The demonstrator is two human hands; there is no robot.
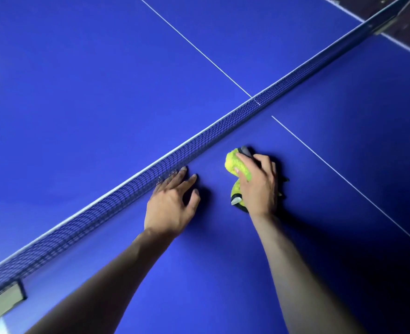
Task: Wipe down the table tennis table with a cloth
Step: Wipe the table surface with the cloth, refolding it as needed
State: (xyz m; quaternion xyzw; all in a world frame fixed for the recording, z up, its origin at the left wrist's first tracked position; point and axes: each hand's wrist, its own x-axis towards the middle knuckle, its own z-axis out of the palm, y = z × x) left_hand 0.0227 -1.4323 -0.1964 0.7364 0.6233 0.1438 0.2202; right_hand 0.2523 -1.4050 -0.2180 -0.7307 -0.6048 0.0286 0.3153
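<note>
Cloth (235, 163) under curled right hand (259, 186) fingers; left hand (169, 208) flat, fingers spread.

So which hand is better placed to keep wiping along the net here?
Right. The right hand already grips the yellow-green cloth on the table; the left hand rests flat, empty, beside the net.

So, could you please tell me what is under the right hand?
A bunched yellow-green cloth with dark trim lies under the right hand, on the blue table. The hand covers the cloth's middle part.
</note>
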